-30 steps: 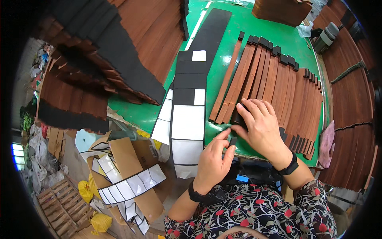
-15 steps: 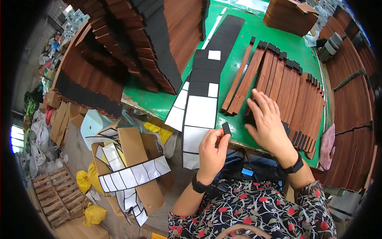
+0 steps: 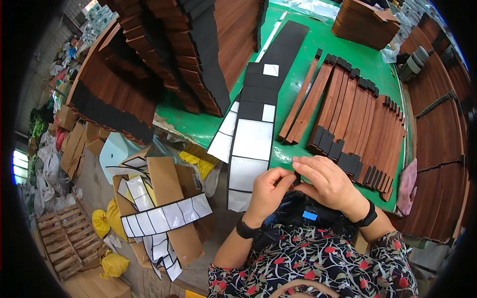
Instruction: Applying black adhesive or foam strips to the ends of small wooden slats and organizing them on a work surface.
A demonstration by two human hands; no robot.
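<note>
A small black pad (image 3: 297, 178), mostly hidden by fingers, sits in front of my body at the table's near edge. My left hand (image 3: 269, 194) pinches it from one side. The fingertips of my right hand (image 3: 329, 183) close on its other side. Just beyond lie brown wooden slats (image 3: 343, 111) in a slanting row, many with black pads (image 3: 325, 141) on their ends. To their left, a black sheet (image 3: 258, 82) of such pads, with bare white backing (image 3: 252, 139), hangs over the table edge.
Tall stacks of brown slats (image 3: 233, 44) stand at the left of the green table (image 3: 293, 44). A bottle (image 3: 413, 64) and a pink cloth (image 3: 408, 186) are at the right. Below left, a cardboard box (image 3: 169, 184) holds used white backing strips (image 3: 166, 218).
My right hand has moved left and nearer, from above the slats to the pad in my left hand. Black pads on the slats' near ends are now uncovered.
</note>
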